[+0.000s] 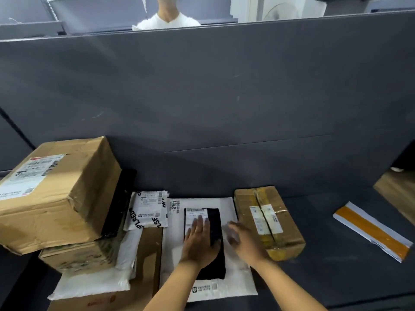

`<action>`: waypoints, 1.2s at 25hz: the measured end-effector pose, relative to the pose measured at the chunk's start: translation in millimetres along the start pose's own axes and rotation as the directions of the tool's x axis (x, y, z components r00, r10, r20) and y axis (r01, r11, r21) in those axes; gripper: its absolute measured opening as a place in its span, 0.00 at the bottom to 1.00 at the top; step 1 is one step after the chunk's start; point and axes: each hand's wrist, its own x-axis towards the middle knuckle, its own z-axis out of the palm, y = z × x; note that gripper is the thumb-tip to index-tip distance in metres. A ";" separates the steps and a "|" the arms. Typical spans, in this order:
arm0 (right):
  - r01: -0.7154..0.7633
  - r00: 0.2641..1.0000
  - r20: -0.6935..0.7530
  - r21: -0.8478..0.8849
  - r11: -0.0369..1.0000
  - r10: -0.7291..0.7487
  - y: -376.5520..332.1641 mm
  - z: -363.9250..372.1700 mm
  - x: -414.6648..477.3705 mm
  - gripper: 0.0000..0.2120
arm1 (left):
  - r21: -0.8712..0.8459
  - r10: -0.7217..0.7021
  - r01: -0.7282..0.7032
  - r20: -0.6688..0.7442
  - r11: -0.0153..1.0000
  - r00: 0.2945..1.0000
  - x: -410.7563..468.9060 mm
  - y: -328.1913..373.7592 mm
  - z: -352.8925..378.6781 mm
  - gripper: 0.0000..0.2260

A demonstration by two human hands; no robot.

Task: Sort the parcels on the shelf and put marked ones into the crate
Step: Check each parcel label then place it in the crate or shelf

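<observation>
Head view, looking down at a dark grey shelf (325,277) strewn with parcels, with a tall dark partition (224,86) behind it.

At centre, a black parcel (216,223) with a white label lies on top of a large flat white mailer (231,281). The person's left hand (199,241) lies flat on this black parcel, fingers straight and spread over the label, pressing rather than gripping. The right hand (240,236) hovers just beside the parcel's right edge, over the white mailer. It is blurred, so its grip cannot be told, though it appears to hold nothing.

To the left sit a small white mailer with black lettering (148,212), a big dented cardboard box (56,194) stacked on a printed carton (74,257), a black bag (121,198) wedged against the big box, a white poly bag (94,283) and a flat brown box (148,248). To the right lies a taped brown box (269,221), and well apart from it a white envelope with an orange stripe (372,230).

Beyond the partition a person in a white top (168,21) is partly visible.

No crate is in view, so nothing shows what has gone into it. About ten parcels lie on the shelf, so most sorting seems left. The black parcel looks to be the one under inspection.
</observation>
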 end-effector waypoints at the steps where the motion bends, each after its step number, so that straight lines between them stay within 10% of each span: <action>1: 0.014 0.998 -0.067 -0.072 0.997 -0.018 10.7 -14.5 -3.4 0.24 | 0.030 0.061 -0.060 -0.028 0.998 0.998 7.7 16.6 -0.2 0.33; 16: -0.747 0.658 -0.390 -0.234 0.622 0.644 331.1 -193.2 -156.6 0.24 | 0.260 0.649 -0.739 0.359 0.621 0.671 111.0 349.6 179.9 0.34; 30: -0.617 0.785 -0.474 -0.534 0.579 0.399 407.2 -192.7 -91.6 0.14 | 0.301 0.621 -0.763 0.448 0.573 0.643 150.0 373.2 258.4 0.28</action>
